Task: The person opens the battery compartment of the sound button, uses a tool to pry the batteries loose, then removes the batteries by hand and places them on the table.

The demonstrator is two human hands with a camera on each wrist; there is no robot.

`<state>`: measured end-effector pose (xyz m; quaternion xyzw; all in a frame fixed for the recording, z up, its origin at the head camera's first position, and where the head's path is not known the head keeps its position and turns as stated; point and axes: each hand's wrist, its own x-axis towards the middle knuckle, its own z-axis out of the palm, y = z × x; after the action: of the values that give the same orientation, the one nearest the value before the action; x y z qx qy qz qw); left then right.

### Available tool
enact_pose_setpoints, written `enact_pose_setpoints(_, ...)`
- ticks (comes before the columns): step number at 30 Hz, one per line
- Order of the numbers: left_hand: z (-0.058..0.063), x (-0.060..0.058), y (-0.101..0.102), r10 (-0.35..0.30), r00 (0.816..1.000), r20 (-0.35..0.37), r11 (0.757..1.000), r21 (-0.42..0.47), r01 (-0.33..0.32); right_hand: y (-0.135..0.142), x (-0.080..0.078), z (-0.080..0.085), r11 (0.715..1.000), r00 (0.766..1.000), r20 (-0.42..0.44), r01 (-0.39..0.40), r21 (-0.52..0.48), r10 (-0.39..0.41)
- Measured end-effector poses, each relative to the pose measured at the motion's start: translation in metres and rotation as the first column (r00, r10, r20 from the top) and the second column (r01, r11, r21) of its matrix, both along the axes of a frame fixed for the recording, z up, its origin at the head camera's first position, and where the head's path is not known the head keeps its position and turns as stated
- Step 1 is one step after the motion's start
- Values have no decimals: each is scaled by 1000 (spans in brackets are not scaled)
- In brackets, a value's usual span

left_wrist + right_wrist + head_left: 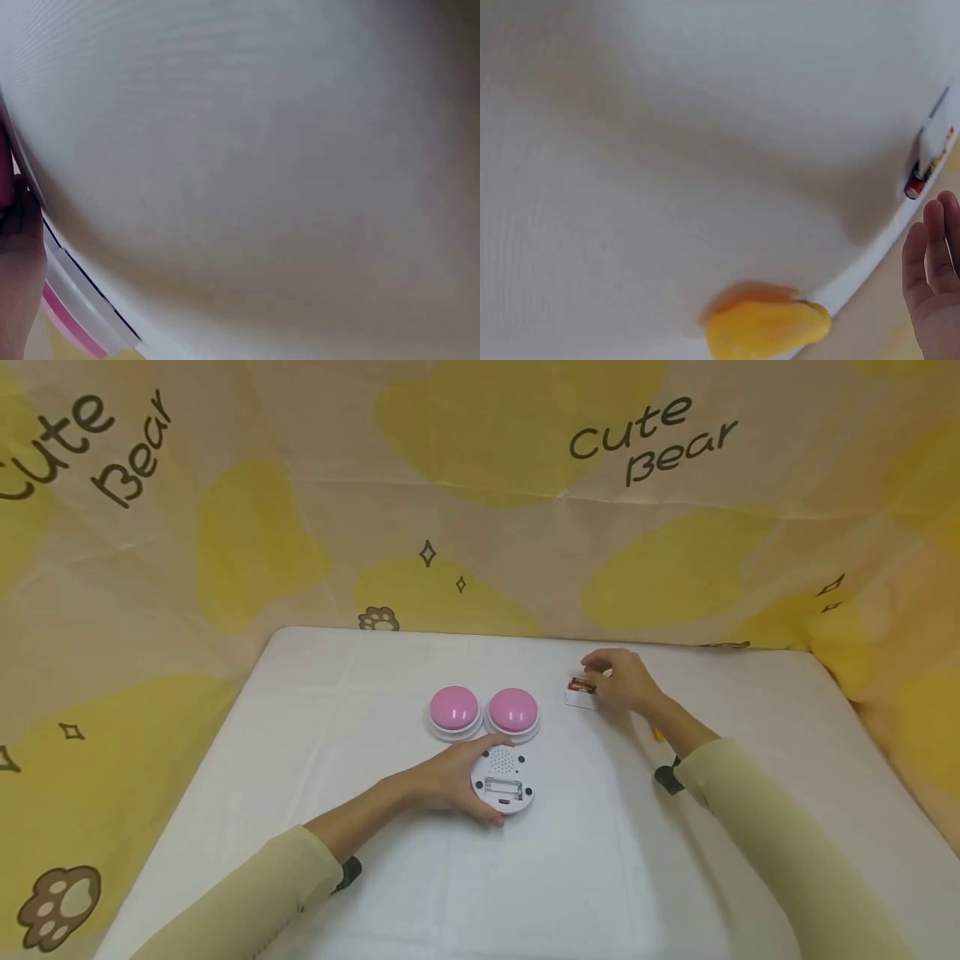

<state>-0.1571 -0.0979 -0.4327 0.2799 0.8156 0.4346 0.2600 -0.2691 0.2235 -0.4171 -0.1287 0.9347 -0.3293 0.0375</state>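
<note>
My left hand (448, 777) grips a round white push button (503, 766) by its rim, thumb at the near side and fingers at the far side. Its underside faces up, showing speaker holes, dark feet and an uncovered battery compartment (503, 789) with no batteries inside. Farther right, my right hand (624, 681) hovers at some red-and-black batteries (581, 686) lying beside a small white piece (580, 700). In the right wrist view its fingers (936, 251) are fairly straight, apart from the batteries.
Two pink-domed push buttons (453, 708) (513, 710) stand side by side just beyond the held one. A yellow rounded object (765, 328) lies under the right forearm. The white table (360, 693) ends at a patterned yellow cloth (487, 527) behind.
</note>
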Motion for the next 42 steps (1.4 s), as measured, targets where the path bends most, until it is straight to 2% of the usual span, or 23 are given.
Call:
enact_pose_setpoints(6,0,1,1,3,1000,-1,1000,11,-3,8,5,10,996,998,-38,-45,-73,42)
enact_pose_setpoints(13,0,3,1,4,1000,-28,1000,2,-4,12,19,13,997,996,-62,-73,-27,71)
enact_pose_setpoints(18,8,5,-2,28,998,-63,999,27,-27,10,33,15,995,993,-73,-97,-35,95)
enact_pose_setpoints(21,16,5,-5,85,990,-114,994,72,-77,6,40,17,993,992,-69,-108,-51,104)
enact_pose_setpoints(24,24,1,-11,172,960,-223,982,112,-150,1,44,19,990,992,-65,-117,-73,112)
enact_pose_setpoints(28,33,-10,-23,295,890,-347,955,129,-267,-4,45,21,985,986,-89,-147,-90,139)
enact_pose_setpoints(31,37,-19,-35,376,849,-371,926,129,-354,-9,46,22,980,981,-107,-172,-100,161)
enact_pose_setpoints(34,37,-27,-48,440,817,-373,895,112,-431,-14,50,22,974,977,-118,-191,-122,177)
enact_pose_setpoints(37,36,-32,-60,484,796,-363,868,83,-490,-19,54,22,970,974,-119,-205,-131,190)
enact_pose_setpoints(42,31,-38,-76,507,790,-345,853,65,-518,-26,59,20,964,973,-93,-222,-144,210)
